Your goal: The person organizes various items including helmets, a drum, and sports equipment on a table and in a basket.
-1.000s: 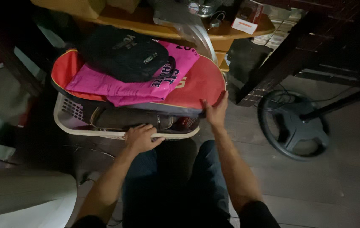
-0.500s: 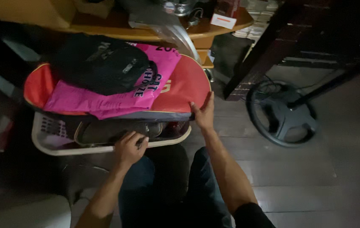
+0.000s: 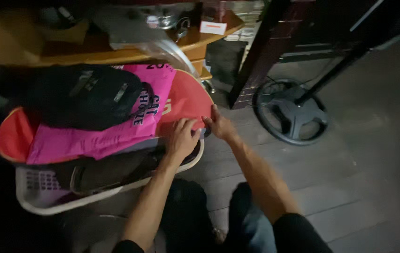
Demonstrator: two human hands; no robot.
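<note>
— Gripping what? Both hands, left hand [image 3: 181,136] and right hand [image 3: 218,125], clasp the red racket bag's [image 3: 188,100] rim, frame centre.

— Progress? Bag lies atop white laundry basket [image 3: 45,199], pink bag [image 3: 111,133] and black bag [image 3: 85,96] on top; apparently barely begun.

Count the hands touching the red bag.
2. The left hand rests on the near right end of the red bag, above the white basket. The right hand touches the same end just beside it. No other hands show.
</note>
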